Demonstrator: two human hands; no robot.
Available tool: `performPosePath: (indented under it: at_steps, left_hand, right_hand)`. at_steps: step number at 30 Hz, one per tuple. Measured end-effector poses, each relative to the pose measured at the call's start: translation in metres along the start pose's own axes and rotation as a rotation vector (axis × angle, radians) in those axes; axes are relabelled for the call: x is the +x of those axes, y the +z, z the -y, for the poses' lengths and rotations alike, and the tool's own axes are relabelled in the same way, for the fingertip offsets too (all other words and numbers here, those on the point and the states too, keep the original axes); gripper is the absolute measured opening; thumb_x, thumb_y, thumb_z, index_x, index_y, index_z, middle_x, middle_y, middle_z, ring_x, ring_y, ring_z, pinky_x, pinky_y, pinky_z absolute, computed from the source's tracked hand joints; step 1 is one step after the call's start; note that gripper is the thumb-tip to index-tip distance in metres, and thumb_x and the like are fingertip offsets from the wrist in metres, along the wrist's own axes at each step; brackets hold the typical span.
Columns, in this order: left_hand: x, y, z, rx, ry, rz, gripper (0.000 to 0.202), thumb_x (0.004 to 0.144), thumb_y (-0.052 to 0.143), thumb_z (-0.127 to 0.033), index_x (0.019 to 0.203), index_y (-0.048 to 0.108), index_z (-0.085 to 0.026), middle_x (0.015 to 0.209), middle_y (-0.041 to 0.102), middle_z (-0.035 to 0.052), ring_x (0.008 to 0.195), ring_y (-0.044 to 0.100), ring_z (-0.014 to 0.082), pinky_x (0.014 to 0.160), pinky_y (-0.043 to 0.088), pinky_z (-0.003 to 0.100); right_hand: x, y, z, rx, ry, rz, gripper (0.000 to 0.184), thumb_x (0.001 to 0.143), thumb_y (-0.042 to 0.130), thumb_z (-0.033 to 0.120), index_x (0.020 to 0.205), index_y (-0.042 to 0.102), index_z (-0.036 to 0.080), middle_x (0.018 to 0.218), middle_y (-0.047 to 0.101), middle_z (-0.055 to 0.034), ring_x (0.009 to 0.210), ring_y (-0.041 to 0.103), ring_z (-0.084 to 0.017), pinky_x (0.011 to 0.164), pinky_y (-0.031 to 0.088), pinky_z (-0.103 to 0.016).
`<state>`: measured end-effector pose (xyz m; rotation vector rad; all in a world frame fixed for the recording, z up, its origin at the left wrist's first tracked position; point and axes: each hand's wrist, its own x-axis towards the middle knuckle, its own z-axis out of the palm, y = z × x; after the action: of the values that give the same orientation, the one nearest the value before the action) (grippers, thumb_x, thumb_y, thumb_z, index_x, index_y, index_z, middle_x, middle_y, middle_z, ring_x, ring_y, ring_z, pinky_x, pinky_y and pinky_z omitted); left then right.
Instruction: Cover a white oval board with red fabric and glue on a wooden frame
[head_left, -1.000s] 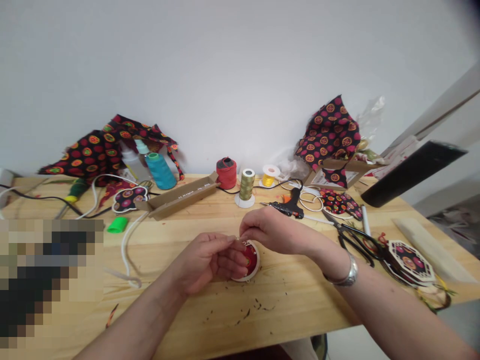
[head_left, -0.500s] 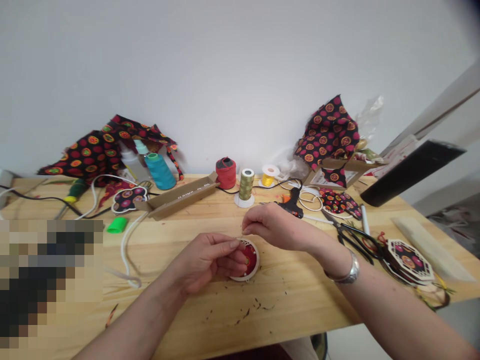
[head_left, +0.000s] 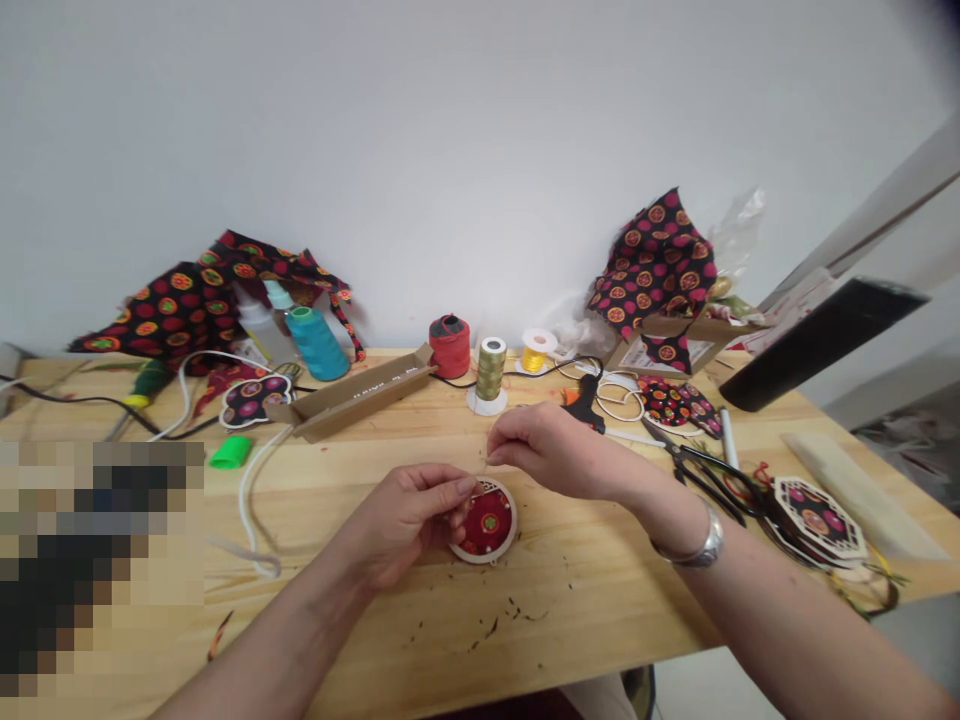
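A round ornament [head_left: 489,522], dark red patterned cloth in a pale cut-out rim, lies flat on the wooden table [head_left: 600,620]. My left hand [head_left: 416,515] is over its upper left edge, thumb and forefinger pinched together near the rim. Whatever sits in that pinch is too fine to make out. Just above and to the right, my right hand [head_left: 544,450] hangs with its fingertips pressed together and pointing down-left. Its fingertips hide what they hold. The two pinches are a short way apart, and a silver bracelet [head_left: 705,540] circles my right wrist.
Behind the hands stand a green thread spool [head_left: 491,372], a red spool [head_left: 450,347] and a yellow one [head_left: 535,350]. A black glue gun [head_left: 585,400] lies past my right hand. Scissors [head_left: 701,470] and an octagonal ornament [head_left: 817,520] are at right; an open cardboard box [head_left: 364,395] is at left.
My left fingers have curled in and drawn back a little, uncovering more of the ornament's red cloth. My right hand has barely moved and stays pinched.
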<state>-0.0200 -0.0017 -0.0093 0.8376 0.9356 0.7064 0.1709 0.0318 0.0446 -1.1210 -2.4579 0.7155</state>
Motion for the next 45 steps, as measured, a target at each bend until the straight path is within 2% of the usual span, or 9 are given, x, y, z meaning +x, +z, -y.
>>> performPosePath:
  at_steps: [5,8,11,13,15,17,22,29,45]
  left_hand:
    - [0.0,0.0,-0.003,0.153,0.163,-0.096,0.018,0.073,0.068,-0.035,0.074,0.072,-0.017,0.07,0.065,0.0019,0.068,0.057,0.0152,0.068,0.045,0.028]
    - [-0.007,0.002,-0.006,0.449,0.514,-0.383,0.018,0.077,0.064,-0.032,0.089,0.072,-0.022,0.107,0.065,0.0038,0.104,0.054,0.021,0.097,0.034,0.033]
    - [-0.017,0.01,-0.01,0.747,0.791,-0.627,0.022,0.082,0.056,-0.03,0.098,0.069,-0.023,0.122,0.06,0.0033,0.111,0.052,0.0221,0.099,0.035,0.035]
    - [-0.023,0.017,-0.012,0.771,0.657,-0.57,0.027,0.081,0.057,-0.031,0.105,0.067,-0.024,0.116,0.064,0.0034,0.097,0.06,0.0206,0.086,0.044,0.031]
    - [-0.026,0.025,-0.012,0.723,0.457,-0.489,0.041,0.077,0.063,-0.036,0.116,0.063,-0.023,0.08,0.072,0.001,0.066,0.063,0.0186,0.063,0.048,0.029]
    - [-0.025,0.03,-0.01,0.68,0.384,-0.416,0.045,0.073,0.067,-0.035,0.115,0.064,-0.022,0.063,0.07,-0.0014,0.057,0.061,0.0189,0.057,0.047,0.028]
    - [-0.021,0.031,-0.004,0.916,0.549,-0.394,0.018,0.078,0.06,-0.027,0.09,0.074,-0.026,0.085,0.076,0.0014,0.074,0.067,0.0225,0.069,0.047,0.031]
    - [-0.024,0.024,0.005,1.3,0.669,-0.332,0.027,0.087,0.045,-0.022,0.097,0.069,-0.018,0.086,0.074,0.0078,0.071,0.066,0.0215,0.066,0.045,0.03]
    - [-0.043,0.0,0.013,1.215,0.725,-0.45,0.014,0.079,0.056,-0.023,0.078,0.069,-0.027,0.06,0.069,-0.0026,0.052,0.063,0.0163,0.053,0.043,0.023]
  right_hand:
    - [-0.002,-0.005,0.004,-0.015,0.004,-0.015,0.014,0.083,0.056,0.012,0.076,0.067,0.012,0.072,0.067,-0.0034,0.067,0.057,-0.011,0.064,0.041,-0.021]
    - [-0.003,-0.007,0.004,-0.014,-0.001,-0.019,0.014,0.084,0.055,0.013,0.077,0.067,0.013,0.074,0.068,-0.0034,0.068,0.057,-0.012,0.065,0.041,-0.022]
    - [-0.004,-0.008,0.005,-0.02,-0.004,-0.011,0.014,0.084,0.054,0.012,0.079,0.067,0.014,0.077,0.069,-0.0037,0.071,0.058,-0.012,0.067,0.042,-0.023]
    - [-0.004,-0.008,0.007,-0.034,0.005,-0.002,0.015,0.084,0.053,0.013,0.08,0.067,0.014,0.078,0.069,-0.0046,0.072,0.059,-0.013,0.067,0.042,-0.023]
    - [-0.005,-0.007,0.011,-0.049,0.02,0.007,0.016,0.085,0.053,0.013,0.08,0.068,0.014,0.079,0.069,-0.0052,0.073,0.059,-0.013,0.067,0.041,-0.023]
    - [-0.006,-0.007,0.013,-0.067,0.029,0.018,0.017,0.085,0.052,0.015,0.08,0.068,0.014,0.078,0.069,-0.0051,0.072,0.058,-0.013,0.065,0.04,-0.023]
    - [-0.008,-0.006,0.018,-0.117,0.031,0.055,0.017,0.084,0.052,0.014,0.079,0.068,0.012,0.076,0.069,-0.006,0.069,0.056,-0.013,0.063,0.039,-0.023]
    - [-0.01,-0.007,0.022,-0.072,0.032,0.09,0.017,0.083,0.052,0.011,0.08,0.069,0.013,0.078,0.07,-0.0055,0.069,0.057,-0.012,0.064,0.039,-0.022]
    - [-0.032,-0.018,-0.012,0.032,0.079,-0.054,0.014,0.081,0.056,0.01,0.075,0.068,0.016,0.071,0.066,-0.0006,0.066,0.057,-0.011,0.064,0.041,-0.021]
